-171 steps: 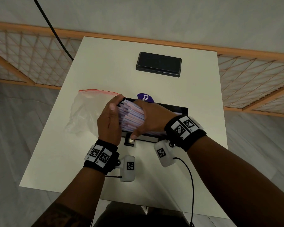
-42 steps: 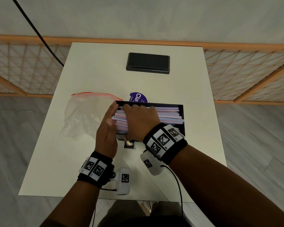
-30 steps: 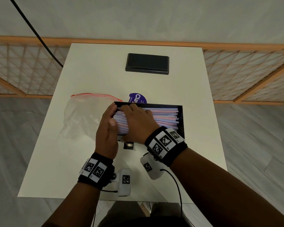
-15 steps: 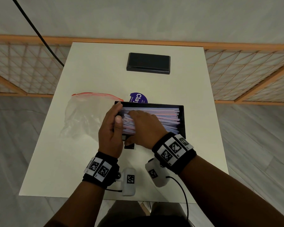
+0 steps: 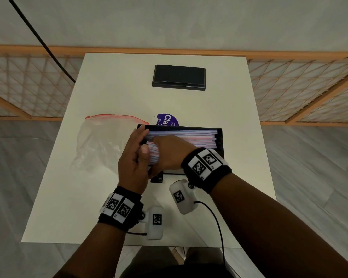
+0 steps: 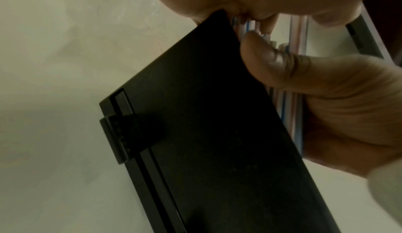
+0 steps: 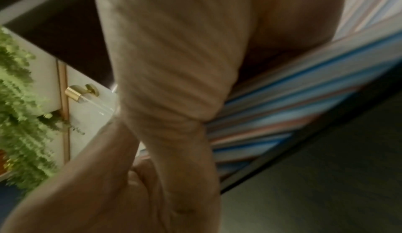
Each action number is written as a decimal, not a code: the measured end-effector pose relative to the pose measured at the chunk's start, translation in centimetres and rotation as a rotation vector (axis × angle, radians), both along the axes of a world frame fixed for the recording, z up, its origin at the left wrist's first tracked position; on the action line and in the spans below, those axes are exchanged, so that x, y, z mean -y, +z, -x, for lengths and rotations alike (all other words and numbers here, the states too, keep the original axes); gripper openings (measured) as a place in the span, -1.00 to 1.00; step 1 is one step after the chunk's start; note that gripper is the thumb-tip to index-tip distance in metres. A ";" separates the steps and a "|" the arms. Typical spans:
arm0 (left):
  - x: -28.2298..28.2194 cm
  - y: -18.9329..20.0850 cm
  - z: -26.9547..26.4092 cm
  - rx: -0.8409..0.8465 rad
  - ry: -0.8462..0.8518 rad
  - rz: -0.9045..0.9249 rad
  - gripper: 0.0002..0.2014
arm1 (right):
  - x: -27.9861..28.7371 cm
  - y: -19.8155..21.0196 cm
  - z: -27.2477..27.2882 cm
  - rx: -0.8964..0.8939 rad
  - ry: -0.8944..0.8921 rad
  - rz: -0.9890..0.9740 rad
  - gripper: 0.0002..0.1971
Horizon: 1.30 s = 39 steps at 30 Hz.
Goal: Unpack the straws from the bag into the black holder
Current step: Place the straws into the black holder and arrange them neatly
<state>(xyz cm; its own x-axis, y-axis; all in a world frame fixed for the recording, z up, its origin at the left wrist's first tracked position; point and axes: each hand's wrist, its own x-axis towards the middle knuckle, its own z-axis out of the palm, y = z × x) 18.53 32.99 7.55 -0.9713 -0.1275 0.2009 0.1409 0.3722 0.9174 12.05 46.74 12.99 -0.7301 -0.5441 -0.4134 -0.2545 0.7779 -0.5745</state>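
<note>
Light, slippery straws (image 5: 191, 137) are gripped at their 9 o'clock ends by the right hand (image 5: 169, 155); the holder (image 5: 219, 141) is clasped by the left hand (image 5: 132, 163); a whole-bundle grip is judged best

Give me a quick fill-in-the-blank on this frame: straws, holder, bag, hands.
1. The striped straws lie inside the ____ holder.
2. The clear bag, which has a ____ zip strip, lies on the table to the person's left of the holder.
3. The left hand and the right hand meet at the holder's ____ end, as the person sees it.
4. The separate black lid lies on the ____ side of the table.

Missing words: black; red; left; far
</note>
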 end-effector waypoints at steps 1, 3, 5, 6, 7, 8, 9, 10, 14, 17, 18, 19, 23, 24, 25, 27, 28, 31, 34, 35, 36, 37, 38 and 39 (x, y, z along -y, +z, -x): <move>0.1 -0.1 0.0 0.005 -0.003 0.012 -0.28 | 0.1 0.2 0.0 -0.023 0.009 0.000 -0.30; 0.2 -0.4 0.0 0.018 -0.003 0.028 -0.27 | 0.4 0.3 -0.2 -0.064 0.008 -0.005 -0.23; 0.1 -0.6 -0.1 0.025 0.008 0.024 -0.26 | 0.8 0.2 -0.4 -0.100 -0.020 -0.027 -0.18; 0.1 -0.7 -0.1 0.028 0.014 0.017 -0.25 | 1.0 0.2 -0.5 -0.117 -0.034 -0.034 -0.15; 0.0 -0.8 -0.2 0.036 0.017 0.008 -0.22 | 1.1 0.1 -0.5 -0.122 -0.045 -0.039 -0.14; 0.0 -0.8 -0.2 0.047 0.017 -0.005 -0.19 | 1.2 0.0 -0.5 -0.114 -0.051 -0.041 -0.14; 0.0 -0.9 -0.2 0.059 0.016 -0.017 -0.17 | 1.3 0.1 -0.5 -0.104 -0.049 -0.045 -0.15; 0.1 -1.0 -0.2 0.067 0.016 -0.024 -0.16 | 1.3 0.1 -0.5 -0.099 -0.042 -0.051 -0.17; 0.2 -0.8 -0.2 0.073 0.024 0.023 -0.17 | 1.3 0.2 -0.5 -0.154 -0.041 -0.097 -0.20; 0.1 -0.6 -0.3 0.072 0.021 0.025 -0.25 | 1.5 0.1 -0.7 -0.202 -0.045 -0.116 -0.15; 0.1 -0.7 -0.3 0.072 0.019 0.006 -0.24 | 1.6 0.0 -0.7 -0.195 -0.042 -0.109 -0.12; 0.0 -0.7 -0.4 0.075 0.020 -0.026 -0.21 | 1.7 -0.1 -0.7 -0.176 -0.034 -0.097 -0.09; 0.3 -0.6 -0.5 0.098 0.023 -0.136 -0.15 | 1.6 -0.2 -0.6 -0.142 -0.009 -0.097 -0.13; 0.3 -0.5 -0.6 0.104 0.016 -0.140 -0.19 | 1.5 -0.3 -0.6 -0.139 -0.010 -0.102 -0.14; 0.3 -0.3 -0.6 0.106 0.008 -0.135 -0.26 | 1.5 -0.2 -0.6 -0.140 -0.009 -0.112 -0.13; 0.2 0.0 -0.7 0.100 0.003 -0.105 -0.48 | 1.4 -0.1 -0.6 -0.171 0.002 -0.146 -0.08; 0.1 0.1 -0.7 0.100 0.006 -0.095 -0.58 | 1.4 0.0 -0.7 -0.198 0.006 -0.160 -0.08; 0.0 0.2 -0.7 0.113 0.020 -0.142 -0.63 | 1.7 -0.1 -1.0 -0.232 -0.001 -0.166 -0.07; 0.0 -0.1 -0.7 0.124 0.033 -0.213 -0.62 | 2.0 -0.3 -1.0 -0.164 -0.018 -0.138 -0.04; 0.0 -0.1 -0.7 0.125 0.037 -0.223 -0.63 | 2.0 -0.4 -1.0 -0.149 -0.021 -0.134 -0.03; 0.0 -0.2 -0.7 0.126 0.040 -0.229 -0.63 | 2.0 -0.5 -0.9 -0.147 -0.022 -0.132 -0.03; 0.0 -0.2 -0.7 0.127 0.042 -0.230 -0.63 | 2.0 -0.5 -0.9 -0.154 -0.022 -0.133 -0.03; 0.0 -0.3 -0.7 0.128 0.042 -0.226 -0.63 | 2.0 -0.6 -0.9 -0.170 -0.021 -0.135 -0.03; 0.1 -0.3 -0.7 0.131 0.045 -0.221 -0.62 | 2.1 -0.6 -1.0 -0.196 -0.020 -0.144 -0.04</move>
<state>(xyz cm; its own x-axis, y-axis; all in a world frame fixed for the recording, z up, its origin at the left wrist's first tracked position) 19.25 32.93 7.24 -0.9796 -0.1977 0.0365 0.0037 0.1638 0.9865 13.04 44.68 12.37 -0.8140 -0.4748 -0.3345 -0.3343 0.8540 -0.3987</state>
